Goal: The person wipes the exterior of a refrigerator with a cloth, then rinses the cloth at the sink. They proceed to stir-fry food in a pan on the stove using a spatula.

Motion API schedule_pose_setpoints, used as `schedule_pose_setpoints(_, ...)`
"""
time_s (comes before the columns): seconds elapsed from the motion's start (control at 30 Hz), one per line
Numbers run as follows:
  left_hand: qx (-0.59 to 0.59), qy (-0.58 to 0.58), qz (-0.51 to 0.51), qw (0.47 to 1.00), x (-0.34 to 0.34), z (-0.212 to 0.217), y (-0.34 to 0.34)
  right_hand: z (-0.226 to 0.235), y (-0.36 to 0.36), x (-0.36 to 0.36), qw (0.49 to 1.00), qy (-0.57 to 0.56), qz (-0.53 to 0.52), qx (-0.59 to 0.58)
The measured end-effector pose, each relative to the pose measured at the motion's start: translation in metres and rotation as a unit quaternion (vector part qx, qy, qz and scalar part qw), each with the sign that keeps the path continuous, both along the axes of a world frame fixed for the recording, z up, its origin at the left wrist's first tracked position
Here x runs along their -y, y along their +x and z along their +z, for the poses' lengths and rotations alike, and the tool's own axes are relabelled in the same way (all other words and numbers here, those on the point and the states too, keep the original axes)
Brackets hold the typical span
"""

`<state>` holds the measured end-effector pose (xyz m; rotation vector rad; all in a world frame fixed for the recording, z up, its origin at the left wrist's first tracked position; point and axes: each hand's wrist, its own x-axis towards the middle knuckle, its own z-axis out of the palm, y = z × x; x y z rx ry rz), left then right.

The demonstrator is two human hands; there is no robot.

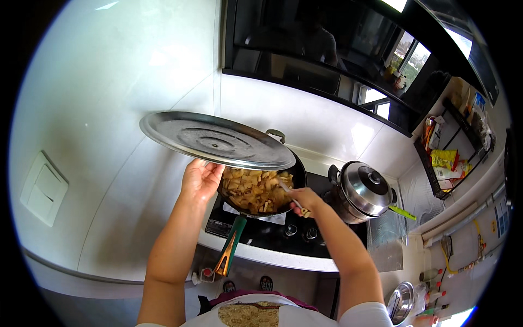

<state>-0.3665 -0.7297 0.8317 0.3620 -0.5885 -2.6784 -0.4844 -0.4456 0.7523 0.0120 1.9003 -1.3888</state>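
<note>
Lid (217,140), big round steel one, sits lifted in my left hand (200,180), gripped under its near rim, tilted over the left half of the frying pan (260,191). Pan's on the stove w/ its green handle running back toward me. Right hand (305,200), closed on a spatula (290,195), is closer to the food; blade's in the fried pieces.

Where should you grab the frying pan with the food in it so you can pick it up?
Grab the pan by its long green and orange handle. It sticks out over the front edge of the stove, toward the person, so come from the front and wrap a grip round it. The round bowl sits over the burner and is probably hot, and the left hand holds the lid above it.
</note>
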Motion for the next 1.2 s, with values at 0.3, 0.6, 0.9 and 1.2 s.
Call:
schedule_pose_setpoints(0.3,-0.013,0.001,0.019,1.000,0.006,0.007,0.010,-0.006,0.043,-0.012,0.947,-0.226,-0.025,0.226)
schedule_pose_setpoints(0.6,-0.019,-0.002,-0.012,1.000,0.004,0.002,0.000,0.054,0.090,-0.027,0.995,-0.092,0.038,-0.018)
schedule_pose_setpoints(0.9,-0.026,-0.015,-0.011,0.999,0.002,0.000,-0.003,0.066,0.113,-0.014,0.986,-0.022,0.107,-0.125)
schedule_pose_setpoints(1.2,-0.006,-0.017,-0.017,1.000,-0.006,0.007,0.003,0.005,0.116,-0.014,0.834,0.220,0.267,-0.431)
